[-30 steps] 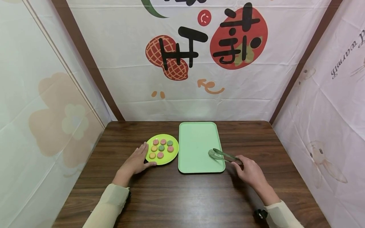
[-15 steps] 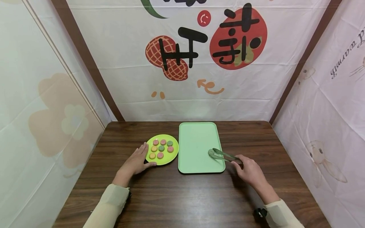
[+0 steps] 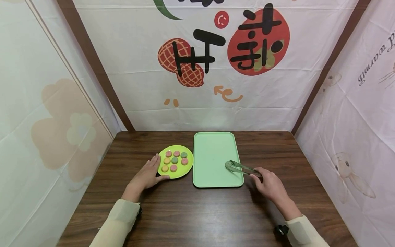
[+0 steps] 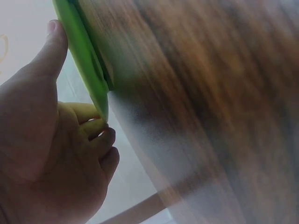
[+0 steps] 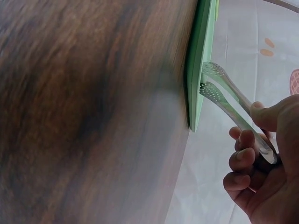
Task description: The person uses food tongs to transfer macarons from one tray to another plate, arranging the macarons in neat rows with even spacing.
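Note:
In the head view, my left hand (image 3: pixel 148 174) lies against the left rim of a round yellow-green plate (image 3: pixel 185 168). Its fingers reach along the far side, and the thumb touches the near edge. Several small macarons in pink (image 3: pixel 174 168), yellow (image 3: pixel 165 168) and green (image 3: pixel 174 160) are spread over the plate. My right hand (image 3: pixel 271 184) grips metal tongs (image 5: pixel 230 111) by the handle end. Their perforated tips stand apart with nothing between them, low over the right side of a light green rectangular tray (image 3: pixel 211 161). The left wrist view shows the plate's edge between thumb and fingers.
The tray stands just right of the plate, its low rim close beside it. Both are on a dark wooden table (image 3: pixel 197 212). Printed white cloth walls (image 3: pixel 139 96) rise along the table's back and both sides.

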Available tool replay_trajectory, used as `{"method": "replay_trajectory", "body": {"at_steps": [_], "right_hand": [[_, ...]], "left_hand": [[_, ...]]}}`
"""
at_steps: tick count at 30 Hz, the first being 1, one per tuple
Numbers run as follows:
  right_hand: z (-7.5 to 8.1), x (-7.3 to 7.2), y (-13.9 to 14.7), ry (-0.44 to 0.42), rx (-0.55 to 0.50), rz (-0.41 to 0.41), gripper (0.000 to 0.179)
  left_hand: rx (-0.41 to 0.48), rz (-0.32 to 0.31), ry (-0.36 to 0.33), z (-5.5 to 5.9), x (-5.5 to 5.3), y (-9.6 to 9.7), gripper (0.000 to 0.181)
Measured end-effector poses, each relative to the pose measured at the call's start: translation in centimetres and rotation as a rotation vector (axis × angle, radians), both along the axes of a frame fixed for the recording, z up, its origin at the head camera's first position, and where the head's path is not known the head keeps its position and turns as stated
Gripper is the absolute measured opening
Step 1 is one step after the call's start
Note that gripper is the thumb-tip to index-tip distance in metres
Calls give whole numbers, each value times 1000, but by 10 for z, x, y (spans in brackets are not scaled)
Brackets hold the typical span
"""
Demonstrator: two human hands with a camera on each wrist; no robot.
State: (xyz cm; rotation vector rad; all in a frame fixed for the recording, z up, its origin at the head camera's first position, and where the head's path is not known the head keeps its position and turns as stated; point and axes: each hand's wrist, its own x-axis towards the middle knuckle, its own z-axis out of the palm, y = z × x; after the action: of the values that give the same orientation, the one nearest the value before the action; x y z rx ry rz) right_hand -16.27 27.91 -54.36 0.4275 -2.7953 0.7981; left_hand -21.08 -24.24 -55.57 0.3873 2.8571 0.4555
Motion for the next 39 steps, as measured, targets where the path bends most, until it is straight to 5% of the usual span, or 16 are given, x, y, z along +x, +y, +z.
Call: {"method": "replay_trajectory", "body": {"at_steps": [39], "right_hand": [[4, -11, -26, 53, -40, 74, 30]], "left_hand": [[4, -2, 2, 2, 2, 1, 116]]}}
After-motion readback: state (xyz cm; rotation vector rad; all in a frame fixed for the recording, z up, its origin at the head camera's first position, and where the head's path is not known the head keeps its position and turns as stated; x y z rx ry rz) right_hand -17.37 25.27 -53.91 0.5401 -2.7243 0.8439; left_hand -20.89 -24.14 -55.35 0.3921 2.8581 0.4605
